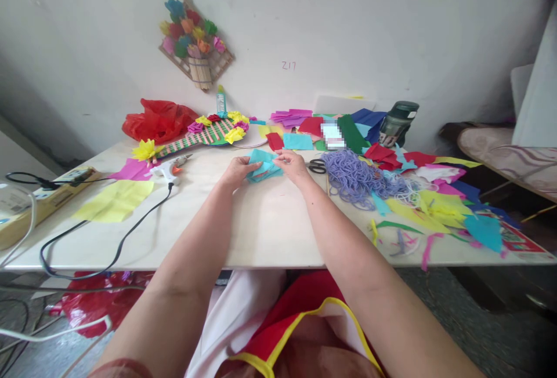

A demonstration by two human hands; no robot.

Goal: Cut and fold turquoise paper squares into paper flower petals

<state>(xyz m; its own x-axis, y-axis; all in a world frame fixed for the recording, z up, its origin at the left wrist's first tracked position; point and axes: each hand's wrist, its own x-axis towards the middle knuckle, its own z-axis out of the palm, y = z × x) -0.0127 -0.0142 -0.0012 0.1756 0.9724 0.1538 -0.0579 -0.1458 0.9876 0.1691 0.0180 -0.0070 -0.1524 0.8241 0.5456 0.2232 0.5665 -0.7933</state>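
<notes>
**Where things lie on the desk**

Both hands meet on a folded paper [264,167] at the middle of the desk [270,233]. Scissors [317,165] lie just right of it, with a heap of cord [354,175] beyond them. A glue gun [170,168] lies to the left. A bottle [221,101] stands behind, near the wall.

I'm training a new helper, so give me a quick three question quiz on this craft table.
1. True or false: both hands hold the teal paper.
2. What lies just right of the right hand? A) scissors B) glue gun C) red bag
3. What colour is the sheet nearest the glue gun's cord?

Key
1. True; the left hand grips it too.
2. A.
3. Yellow.
</notes>
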